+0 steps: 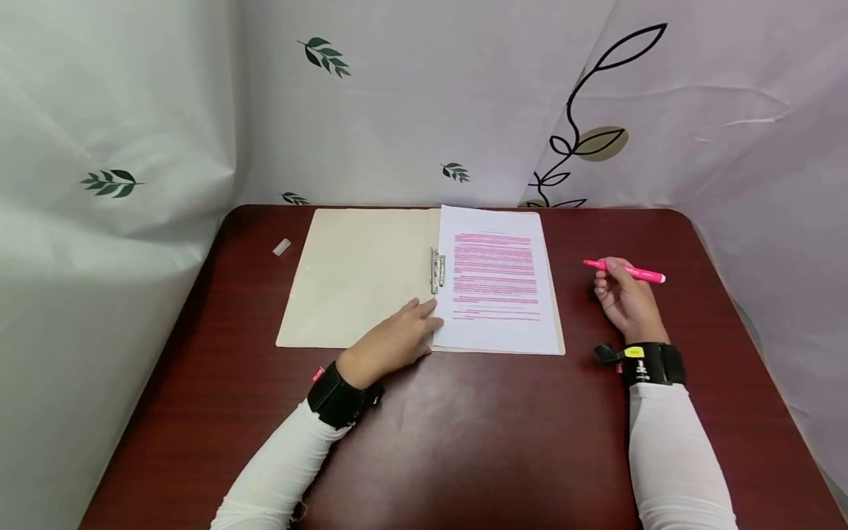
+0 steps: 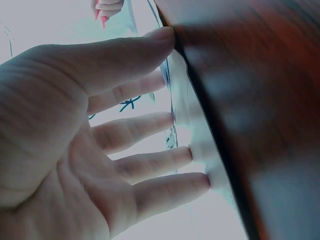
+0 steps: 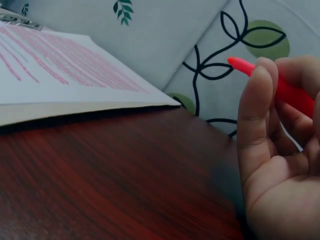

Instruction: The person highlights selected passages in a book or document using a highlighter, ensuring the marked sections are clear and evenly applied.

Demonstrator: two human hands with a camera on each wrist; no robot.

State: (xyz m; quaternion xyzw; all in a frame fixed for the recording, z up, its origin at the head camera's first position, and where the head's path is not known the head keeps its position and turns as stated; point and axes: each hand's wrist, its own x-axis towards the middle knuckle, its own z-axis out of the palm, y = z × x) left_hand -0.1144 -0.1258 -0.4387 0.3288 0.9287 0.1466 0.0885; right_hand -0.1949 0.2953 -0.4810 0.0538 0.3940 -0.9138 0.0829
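Note:
My right hand (image 1: 626, 298) pinches a pink highlighter (image 1: 645, 275) above the table, right of the paper. Its tip (image 3: 236, 62) is uncapped and points left in the head view. A printed sheet (image 1: 497, 335), its lines marked in pink, lies on the right side of an open cream folder (image 1: 364, 276). A metal clip (image 1: 434, 271) sits at the folder's fold. My left hand (image 1: 397, 335) rests at the lower end of the fold, fingertips touching the sheet's lower left edge. In the left wrist view its fingers (image 2: 160, 192) are extended and spread, gripping nothing.
A small whitish piece (image 1: 281, 247), too small to identify, lies left of the folder. The dark red-brown table (image 1: 490, 434) ends just behind the folder, where a white leaf-patterned curtain (image 1: 397, 110) hangs. Both wrists wear black straps.

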